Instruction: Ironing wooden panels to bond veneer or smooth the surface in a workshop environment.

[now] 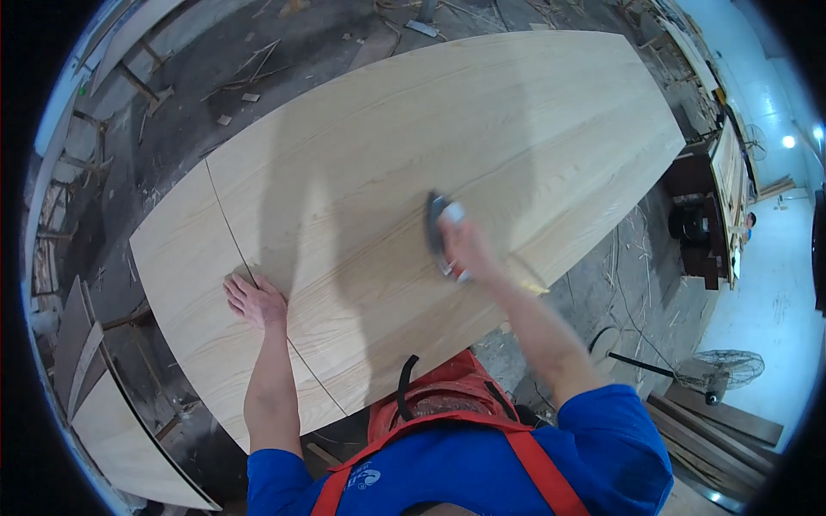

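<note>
A large pale wood-grain sheet [404, 129] spreads out before me, a dark seam crossing its left part. My left hand [255, 301] lies flat on the sheet beside this seam, fingers stretched out and holding nothing. Near the middle, my right hand [465, 245] is closed round the handle of an iron [436, 228]. The iron has a dark, narrow plate and red and white parts. It appears to rest on the sheet, though hand and tool are smeared by motion. A small yellowish piece [531, 282] shows at the sheet's near edge, past my right forearm.
My red apron [430, 391] meets the sheet's near edge, with a black strap [406, 387] reaching over it. A standing fan [718, 371] and stacked boards [710, 447] are at right. Panels [129, 439] lean at lower left. Scraps litter the floor [215, 69]; a dark cabinet [701, 215] stands far right.
</note>
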